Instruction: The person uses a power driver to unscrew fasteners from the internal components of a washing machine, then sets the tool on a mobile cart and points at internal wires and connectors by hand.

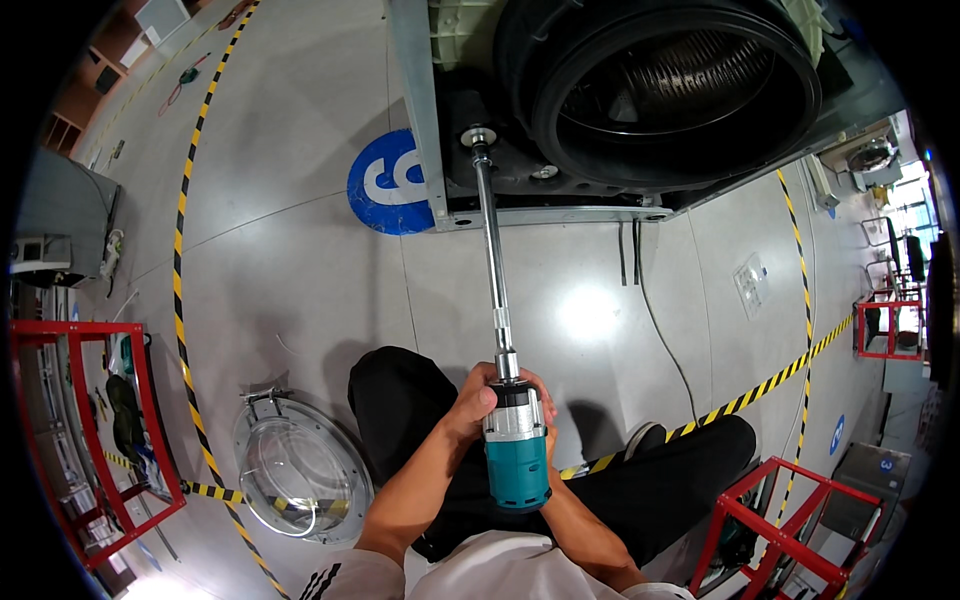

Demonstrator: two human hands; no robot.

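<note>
1. Person seated on floor, black trousers (610,500), pale shirt (500,570). Knees spread to either side.
2. Power drill (517,460), teal and silver, in front of the torso, pointing away toward the machine.
3. Left hand (468,405): closed round the left side of the drill's front end, thumb showing on the near side.
4. Right hand (545,400): fingers curled against the drill's right side, gripping it; most of the hand hidden behind the tool.
5. Round door (300,470), clear bowl in a grey rim, lying on the floor beside the left knee.
6. Long metal rod (492,250) runs straight out from the drill. Far tip meets a round washer (478,136) inside the machine; cannot tell whether it is fully seated.
7. Washing machine (560,216): front open, black rubber ring (560,120) around the metal drum (690,80), right of the rod tip.
8. Blue floor disc (385,200) partly under the machine's left corner. Thin cable (660,325) trails across the floor, to the right of the rod.
9. Red-framed carts stand at left (75,328) and right (815,480); yellow-black tape (181,240) marks the floor.
</note>
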